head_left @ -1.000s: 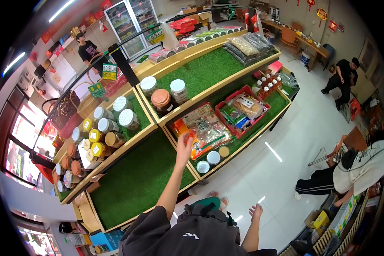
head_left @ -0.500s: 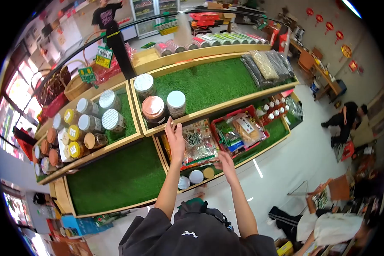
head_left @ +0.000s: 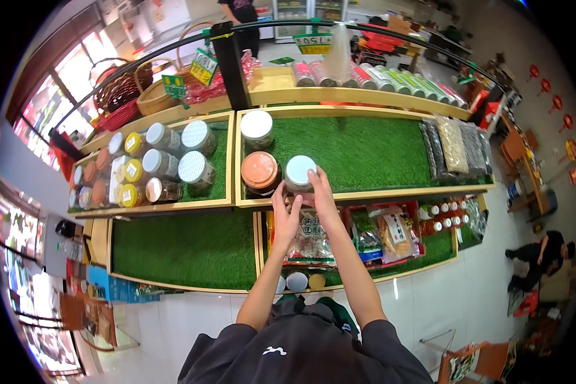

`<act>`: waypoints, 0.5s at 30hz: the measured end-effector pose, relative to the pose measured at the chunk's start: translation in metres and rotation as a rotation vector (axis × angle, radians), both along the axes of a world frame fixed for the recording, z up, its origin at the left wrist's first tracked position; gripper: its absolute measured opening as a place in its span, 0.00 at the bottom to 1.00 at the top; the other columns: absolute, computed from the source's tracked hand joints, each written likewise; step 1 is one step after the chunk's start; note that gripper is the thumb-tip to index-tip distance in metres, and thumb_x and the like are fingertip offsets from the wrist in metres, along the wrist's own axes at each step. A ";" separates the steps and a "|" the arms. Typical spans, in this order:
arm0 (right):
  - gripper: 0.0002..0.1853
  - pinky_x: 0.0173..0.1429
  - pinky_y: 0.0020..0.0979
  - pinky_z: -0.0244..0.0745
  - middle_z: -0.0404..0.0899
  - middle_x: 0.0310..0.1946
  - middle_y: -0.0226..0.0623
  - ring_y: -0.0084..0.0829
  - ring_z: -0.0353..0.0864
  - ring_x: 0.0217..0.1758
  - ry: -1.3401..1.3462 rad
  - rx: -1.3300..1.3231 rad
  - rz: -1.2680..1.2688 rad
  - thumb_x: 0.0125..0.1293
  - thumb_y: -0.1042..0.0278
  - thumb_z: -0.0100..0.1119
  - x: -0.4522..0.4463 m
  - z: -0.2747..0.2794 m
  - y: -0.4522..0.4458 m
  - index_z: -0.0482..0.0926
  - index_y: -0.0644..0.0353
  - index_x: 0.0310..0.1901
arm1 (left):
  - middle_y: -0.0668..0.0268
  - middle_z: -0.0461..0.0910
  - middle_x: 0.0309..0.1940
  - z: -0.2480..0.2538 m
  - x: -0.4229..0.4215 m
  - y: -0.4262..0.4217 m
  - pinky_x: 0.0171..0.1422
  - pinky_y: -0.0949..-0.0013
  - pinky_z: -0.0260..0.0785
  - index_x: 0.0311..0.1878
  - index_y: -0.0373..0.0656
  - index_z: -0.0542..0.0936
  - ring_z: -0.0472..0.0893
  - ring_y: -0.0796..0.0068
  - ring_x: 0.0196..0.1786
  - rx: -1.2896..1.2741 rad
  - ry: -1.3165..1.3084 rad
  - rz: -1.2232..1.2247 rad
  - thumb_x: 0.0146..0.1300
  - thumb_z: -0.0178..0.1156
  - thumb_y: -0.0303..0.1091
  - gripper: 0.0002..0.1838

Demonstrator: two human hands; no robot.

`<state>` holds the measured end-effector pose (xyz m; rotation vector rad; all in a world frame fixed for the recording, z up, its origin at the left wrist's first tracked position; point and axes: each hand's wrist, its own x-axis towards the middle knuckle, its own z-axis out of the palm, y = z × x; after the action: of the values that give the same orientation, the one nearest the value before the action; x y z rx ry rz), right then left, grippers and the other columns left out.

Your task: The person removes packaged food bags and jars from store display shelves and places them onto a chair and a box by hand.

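On the green mat of the upper shelf stands a jar with a pale blue-white lid (head_left: 301, 171). My right hand (head_left: 321, 198) is at its right side, fingertips on the lid's edge. At its lower left is my left hand (head_left: 287, 211), fingers apart, close to the jar's side and the shelf's front edge. Left of that jar sits a jar with an orange lid (head_left: 260, 170), and behind it a white-lidded jar (head_left: 257, 127). Bagged goods (head_left: 308, 233) lie on the lower shelf beneath my hands. Neither hand has visibly closed round the jar.
Several lidded jars (head_left: 197, 168) fill the left tray. Dark and pale bags (head_left: 453, 146) lie at the upper shelf's right end. A red crate (head_left: 418, 246) of packets and red bottles (head_left: 443, 220) are below. A dark post (head_left: 232, 67) rises behind. A person (head_left: 539, 259) is at right.
The view has turned and shifted. My right hand has risen from the lower shelf to the pale-lidded jar, and my left hand has come beside it. The jars keep their arrangement.
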<state>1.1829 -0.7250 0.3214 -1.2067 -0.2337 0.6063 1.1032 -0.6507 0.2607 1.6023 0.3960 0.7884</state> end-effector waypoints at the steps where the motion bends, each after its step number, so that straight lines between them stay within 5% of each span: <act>1: 0.34 0.42 0.29 0.78 0.72 0.50 0.44 0.31 0.81 0.42 0.038 0.057 0.044 0.66 0.46 0.52 0.005 0.000 0.001 0.56 0.59 0.66 | 0.54 0.56 0.61 0.001 0.001 0.000 0.63 0.62 0.64 0.67 0.40 0.58 0.64 0.61 0.64 0.004 0.018 0.004 0.66 0.57 0.39 0.31; 5: 0.32 0.48 0.38 0.80 0.75 0.49 0.46 0.37 0.81 0.45 0.330 0.181 0.226 0.63 0.44 0.55 0.045 -0.027 -0.011 0.64 0.59 0.60 | 0.52 0.60 0.59 0.001 0.011 -0.019 0.68 0.59 0.57 0.64 0.39 0.62 0.63 0.56 0.63 0.173 0.024 0.106 0.64 0.58 0.37 0.28; 9: 0.32 0.62 0.50 0.70 0.70 0.57 0.44 0.44 0.71 0.59 0.482 0.431 0.251 0.60 0.44 0.56 0.059 -0.026 -0.032 0.66 0.58 0.60 | 0.48 0.60 0.63 0.001 0.023 -0.039 0.70 0.56 0.54 0.62 0.43 0.67 0.63 0.49 0.64 0.445 0.087 0.213 0.60 0.60 0.38 0.27; 15: 0.35 0.44 0.42 0.78 0.70 0.58 0.41 0.40 0.75 0.52 0.583 0.729 0.310 0.60 0.42 0.52 0.051 0.007 -0.079 0.62 0.54 0.65 | 0.51 0.49 0.70 0.063 0.011 -0.100 0.74 0.51 0.42 0.63 0.50 0.69 0.46 0.46 0.73 0.587 0.080 0.282 0.61 0.58 0.37 0.25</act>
<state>1.2340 -0.8041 0.3281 -0.2634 -0.1243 1.0055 1.1146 -0.7504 0.3232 2.1582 0.4828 1.1289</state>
